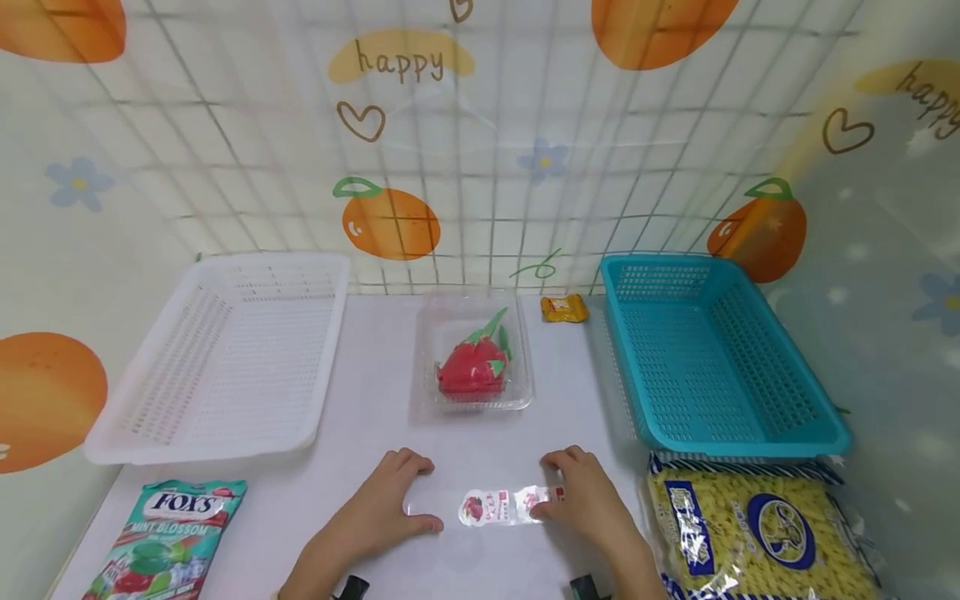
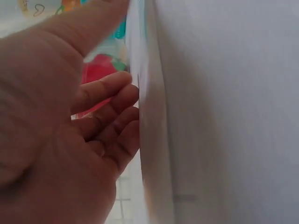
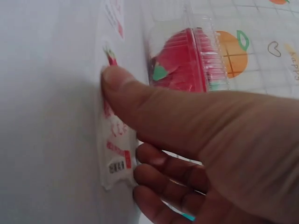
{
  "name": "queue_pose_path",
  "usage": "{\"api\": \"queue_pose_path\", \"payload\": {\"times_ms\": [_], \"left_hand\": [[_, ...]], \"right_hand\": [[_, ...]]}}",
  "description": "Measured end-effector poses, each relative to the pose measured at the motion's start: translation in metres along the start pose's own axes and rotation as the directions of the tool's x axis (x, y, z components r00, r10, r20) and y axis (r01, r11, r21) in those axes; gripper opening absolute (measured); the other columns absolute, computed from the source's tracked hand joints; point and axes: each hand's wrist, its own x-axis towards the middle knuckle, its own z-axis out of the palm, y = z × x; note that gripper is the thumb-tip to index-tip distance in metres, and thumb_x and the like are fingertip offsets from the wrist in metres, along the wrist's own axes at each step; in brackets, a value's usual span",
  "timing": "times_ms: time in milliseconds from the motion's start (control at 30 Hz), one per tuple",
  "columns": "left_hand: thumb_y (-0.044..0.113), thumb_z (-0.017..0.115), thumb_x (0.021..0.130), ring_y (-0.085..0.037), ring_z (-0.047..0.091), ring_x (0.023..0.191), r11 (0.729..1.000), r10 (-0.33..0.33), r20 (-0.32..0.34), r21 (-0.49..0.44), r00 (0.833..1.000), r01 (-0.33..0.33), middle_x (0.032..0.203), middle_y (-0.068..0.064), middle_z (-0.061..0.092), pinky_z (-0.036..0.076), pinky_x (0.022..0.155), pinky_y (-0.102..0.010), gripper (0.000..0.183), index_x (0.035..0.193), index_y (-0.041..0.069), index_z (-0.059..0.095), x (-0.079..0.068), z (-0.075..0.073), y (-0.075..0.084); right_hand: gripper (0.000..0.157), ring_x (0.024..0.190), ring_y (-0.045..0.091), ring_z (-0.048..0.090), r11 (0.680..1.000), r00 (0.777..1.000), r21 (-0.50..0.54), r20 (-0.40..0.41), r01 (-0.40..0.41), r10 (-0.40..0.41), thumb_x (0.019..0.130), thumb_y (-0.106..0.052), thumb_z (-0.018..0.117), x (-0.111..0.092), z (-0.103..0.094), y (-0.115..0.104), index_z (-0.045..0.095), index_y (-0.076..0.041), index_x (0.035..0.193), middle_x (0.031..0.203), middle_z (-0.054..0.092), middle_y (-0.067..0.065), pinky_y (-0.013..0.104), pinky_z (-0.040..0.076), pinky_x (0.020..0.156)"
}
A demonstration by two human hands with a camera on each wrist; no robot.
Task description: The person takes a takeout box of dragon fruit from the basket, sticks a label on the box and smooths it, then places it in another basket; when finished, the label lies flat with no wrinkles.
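Observation:
A strip of dragon-fruit labels (image 1: 486, 507) lies flat on the white table. My right hand (image 1: 588, 496) is at its right end, the thumb (image 3: 119, 79) resting on the printed face and the other fingers loosely bent beyond the far edge. To the left of the strip, my left hand (image 1: 382, 500) rests on the table with thumb and fingers spread apart, nothing seen between them. Behind both hands stands a clear plastic box (image 1: 525, 396) with a red dragon fruit (image 1: 472, 367) with green leaf tips inside.
A white basket (image 1: 318, 392) stands at the back left, a teal basket (image 1: 637, 392) at the back right. A Fox's candy bag (image 1: 168, 537) lies front left, a pasta bag (image 1: 742, 529) front right. A small gold-wrapped sweet (image 1: 565, 308) sits near the back.

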Motion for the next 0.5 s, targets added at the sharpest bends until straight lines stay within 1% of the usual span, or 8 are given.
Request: {"api": "queue_pose_path", "payload": {"times_ms": [100, 233, 333, 400, 500], "left_hand": [[0.046, 0.091, 0.070, -0.011, 0.053, 0.110, 1.000, 0.029, 0.044, 0.007, 0.999, -0.030, 0.115, 0.010, 0.058, 0.052, 0.099, -0.036, 0.067, 0.122, 0.015, 0.062, 0.0010, 0.0004, 0.0028], [0.037, 0.092, 0.071, -0.008, 0.054, 0.102, 0.999, 0.044, 0.085, 0.017, 0.995, -0.046, 0.106, 0.011, 0.057, 0.053, 0.094, -0.032, 0.058, 0.117, 0.015, 0.064, 0.0012, -0.0016, 0.0071], [0.034, 0.091, 0.073, -0.004, 0.050, 0.094, 0.999, 0.047, 0.107, -0.010, 0.993, -0.046, 0.096, 0.012, 0.055, 0.051, 0.086, -0.028, 0.052, 0.113, 0.015, 0.064, 0.0017, -0.0029, 0.0093], [0.033, 0.091, 0.074, -0.003, 0.047, 0.091, 0.999, 0.043, 0.125, -0.039, 0.991, -0.038, 0.092, 0.013, 0.052, 0.048, 0.081, -0.025, 0.049, 0.110, 0.015, 0.063, 0.0021, -0.0038, 0.0100], [0.033, 0.090, 0.076, -0.003, 0.045, 0.088, 0.998, 0.043, 0.155, -0.059, 0.987, -0.034, 0.086, 0.012, 0.050, 0.043, 0.076, -0.023, 0.041, 0.103, 0.017, 0.063, 0.0035, -0.0048, 0.0098]], "right_hand": [[0.060, 0.098, 0.019, 0.059, 1.000, 1.000, -0.010, -0.004, 0.008, -0.008, 0.063, -0.027, 0.097, -0.0013, 0.0020, -0.0016, 0.071, -0.008, 0.114, 0.109, 0.066, 0.003, 0.044, 0.053, 0.089], [0.047, 0.091, 0.013, 0.058, 1.000, 1.000, 0.005, -0.006, 0.018, -0.018, 0.065, -0.021, 0.096, -0.0024, 0.0030, -0.0035, 0.072, -0.013, 0.104, 0.100, 0.065, -0.003, 0.038, 0.053, 0.082], [0.038, 0.083, 0.010, 0.055, 0.999, 0.999, 0.007, 0.006, 0.039, -0.039, 0.067, -0.017, 0.094, -0.0033, 0.0022, -0.0039, 0.072, -0.014, 0.098, 0.091, 0.063, -0.006, 0.032, 0.050, 0.074], [0.032, 0.078, 0.009, 0.052, 0.998, 0.998, 0.029, 0.025, 0.050, -0.051, 0.070, -0.014, 0.092, -0.0039, 0.0015, -0.0042, 0.072, -0.014, 0.095, 0.086, 0.062, -0.006, 0.029, 0.046, 0.069], [0.026, 0.076, 0.009, 0.054, 0.997, 0.996, 0.056, 0.063, 0.052, -0.056, 0.073, -0.011, 0.089, -0.0045, 0.0021, -0.0042, 0.072, -0.015, 0.092, 0.084, 0.065, -0.006, 0.029, 0.046, 0.068]]}}
